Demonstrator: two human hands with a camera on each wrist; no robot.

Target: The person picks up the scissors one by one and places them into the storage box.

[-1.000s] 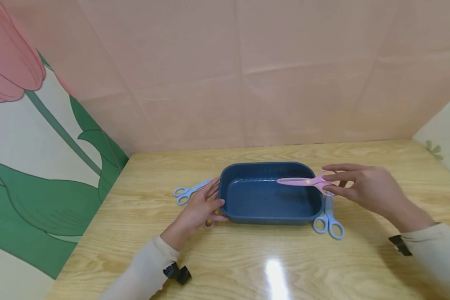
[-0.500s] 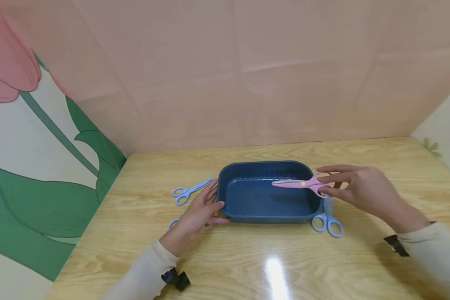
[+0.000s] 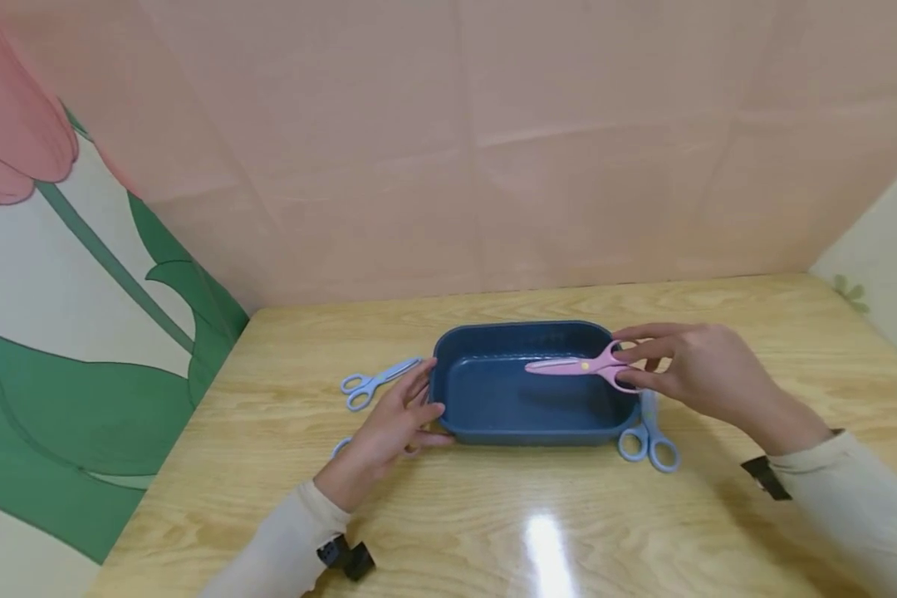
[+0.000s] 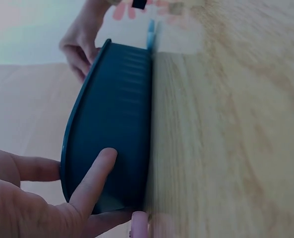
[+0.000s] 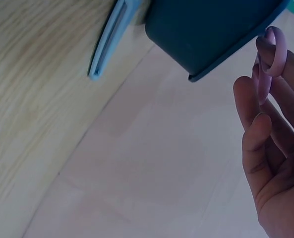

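Wood tabletop (image 3: 433, 515) — right hand (image 3: 706, 367) pinching pink scissors (image 3: 574, 366) over blue tray (image 3: 493, 403) — left hand (image 3: 394, 421) splayed against its end

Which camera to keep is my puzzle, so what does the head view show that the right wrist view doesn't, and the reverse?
Only the head view: the left hand on the bin, the bin's inside, the pink scissors' blades, the blue scissors left of the bin and the painted tulip.

Only the right wrist view: the underside of the right hand and the outer face of the bin's right end.

Both: bin, right hand, the pink scissors' handle, the blue scissors right of the bin, table and wall.
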